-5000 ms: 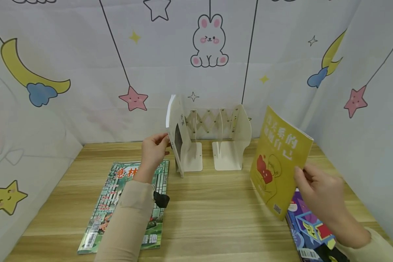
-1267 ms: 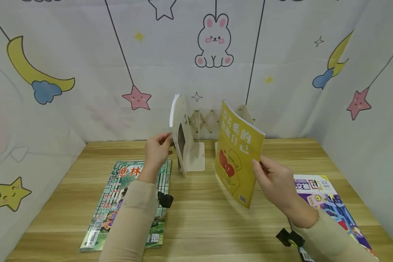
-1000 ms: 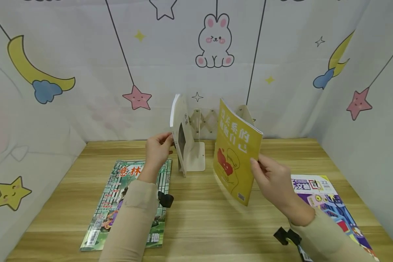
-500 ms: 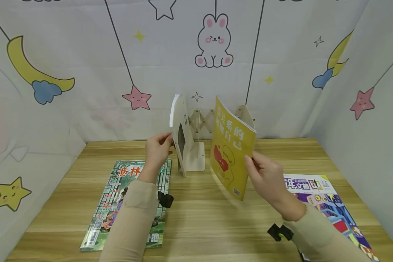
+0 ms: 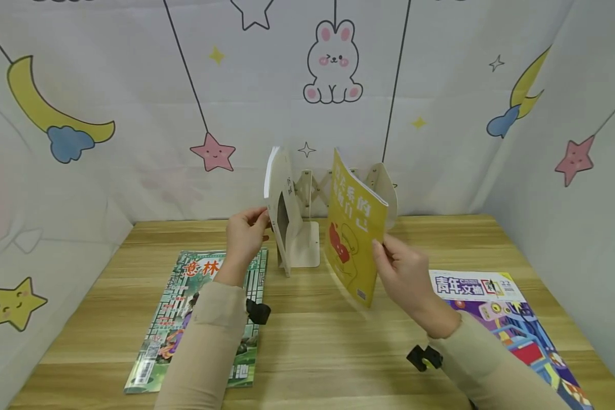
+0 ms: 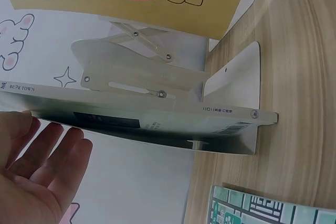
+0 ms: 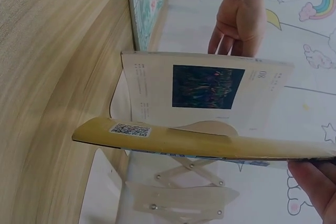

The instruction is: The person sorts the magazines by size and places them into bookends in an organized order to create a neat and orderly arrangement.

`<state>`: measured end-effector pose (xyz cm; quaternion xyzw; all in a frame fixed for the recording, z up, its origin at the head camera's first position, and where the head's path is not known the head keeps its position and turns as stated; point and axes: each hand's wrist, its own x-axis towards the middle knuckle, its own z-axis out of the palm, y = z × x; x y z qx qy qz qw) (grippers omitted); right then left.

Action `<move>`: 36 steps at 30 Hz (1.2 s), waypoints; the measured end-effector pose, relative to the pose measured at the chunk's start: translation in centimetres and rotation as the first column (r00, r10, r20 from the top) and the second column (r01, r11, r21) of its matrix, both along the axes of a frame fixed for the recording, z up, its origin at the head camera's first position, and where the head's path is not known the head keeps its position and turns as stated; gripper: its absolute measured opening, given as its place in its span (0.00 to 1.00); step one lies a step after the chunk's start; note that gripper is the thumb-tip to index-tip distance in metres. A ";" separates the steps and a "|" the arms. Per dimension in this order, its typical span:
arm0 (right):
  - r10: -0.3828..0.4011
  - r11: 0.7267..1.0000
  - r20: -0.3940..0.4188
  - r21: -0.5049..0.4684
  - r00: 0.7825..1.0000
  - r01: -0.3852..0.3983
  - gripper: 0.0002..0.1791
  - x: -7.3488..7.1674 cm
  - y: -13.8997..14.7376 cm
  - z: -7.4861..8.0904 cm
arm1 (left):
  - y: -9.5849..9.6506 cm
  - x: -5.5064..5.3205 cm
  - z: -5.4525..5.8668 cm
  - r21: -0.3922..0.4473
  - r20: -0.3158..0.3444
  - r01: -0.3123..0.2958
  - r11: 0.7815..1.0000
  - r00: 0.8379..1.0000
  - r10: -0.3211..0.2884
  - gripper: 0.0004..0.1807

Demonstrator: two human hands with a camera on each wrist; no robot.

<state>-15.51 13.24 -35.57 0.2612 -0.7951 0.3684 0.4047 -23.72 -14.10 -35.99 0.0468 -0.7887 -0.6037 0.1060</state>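
Note:
At the back middle of the table stands a cream metal bookend rack (image 5: 304,247) with a folding lattice. A white book (image 5: 286,199) is upright at its left end, spine toward me. My left hand (image 5: 246,236) holds that book's left side by the near edge; in the left wrist view its fingers curl beside the back cover. My right hand (image 5: 405,279) pinches a yellow magazine (image 5: 353,233) with a red heart drawing by its right edge, thumb on the cover. The yellow magazine is held upright, slightly tilted, in front of the rack's right part, overlapping it.
A green magazine (image 5: 171,330) lies flat at the left, partly under my left forearm. Flat at the right lies a purple and white magazine (image 5: 492,310), partly covered by my right sleeve. A white curtain (image 5: 148,114) with cartoon prints hangs behind the table.
My right hand has carried the yellow magazine leftward, from above the purple magazine to the front of the rack, uncovering the purple one's title. The left hand stays at the white book.

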 end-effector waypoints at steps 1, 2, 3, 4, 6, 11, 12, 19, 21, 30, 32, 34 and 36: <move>0.000 1.000 0.004 0.003 1.000 0.000 0.04 0.0 -0.1 0.0 | 0.0 0.0 0.0 0.001 -0.001 0.000 1.000 1.000 0.000 0.15; -0.002 1.000 0.007 0.005 1.000 0.002 0.03 -0.1 -0.1 -0.1 | 0.0 0.0 0.0 0.000 -0.002 -0.001 1.000 1.000 0.001 0.15; -0.004 1.000 0.012 0.008 1.000 0.004 0.03 -0.2 -0.2 -0.1 | 0.0 0.0 0.0 -0.002 -0.002 -0.001 1.000 1.000 0.001 0.15; -0.004 1.000 0.013 0.008 1.000 0.004 0.03 -0.2 -0.2 -0.2 | 0.0 0.0 0.0 -0.003 -0.003 -0.002 1.000 1.000 0.002 0.15; -0.008 1.000 0.011 0.010 1.000 0.008 0.03 -0.4 -0.4 -0.3 | 0.0 0.0 -0.1 -0.005 -0.003 -0.004 1.000 1.000 0.004 0.15; 0.000 1.000 0.010 0.002 1.000 0.000 0.04 -0.9 -0.8 -0.4 | 0.0 -0.1 -0.1 -0.010 -0.002 -0.007 1.000 1.000 0.007 0.15; 0.004 1.000 0.012 -0.003 1.000 -0.004 0.04 -0.9 -1.0 -0.4 | -0.1 -0.1 -0.1 -0.011 -0.002 -0.007 1.000 1.000 0.007 0.15; -0.008 1.000 0.011 -0.016 1.000 0.008 0.06 -1.5 -1.7 -0.4 | 0.0 0.0 -0.1 -0.009 -0.005 -0.001 1.000 1.000 0.001 0.16; -0.005 1.000 0.012 -0.022 1.000 0.005 0.05 -1.6 -1.8 -0.4 | 0.0 0.0 0.0 -0.010 -0.006 0.001 1.000 1.000 -0.001 0.16; -0.004 1.000 -0.004 -0.022 1.000 0.004 0.06 -2.4 -2.6 -0.5 | 0.0 0.1 0.0 -0.014 -0.014 0.000 1.000 1.000 0.000 0.15; -0.002 1.000 -0.010 -0.023 1.000 0.002 0.07 -2.6 -2.7 -0.6 | 0.0 0.1 -0.1 -0.013 -0.013 -0.001 1.000 1.000 0.000 0.15; -0.005 1.000 -0.014 -0.023 1.000 0.004 0.08 -2.8 -2.8 -0.7 | 0.0 0.0 -0.1 -0.012 -0.014 -0.001 1.000 1.000 0.001 0.15; -0.012 1.000 -0.023 -0.026 1.000 0.011 0.08 -3.0 -2.9 -0.8 | 0.0 0.0 -0.2 -0.011 -0.014 -0.003 1.000 1.000 0.002 0.15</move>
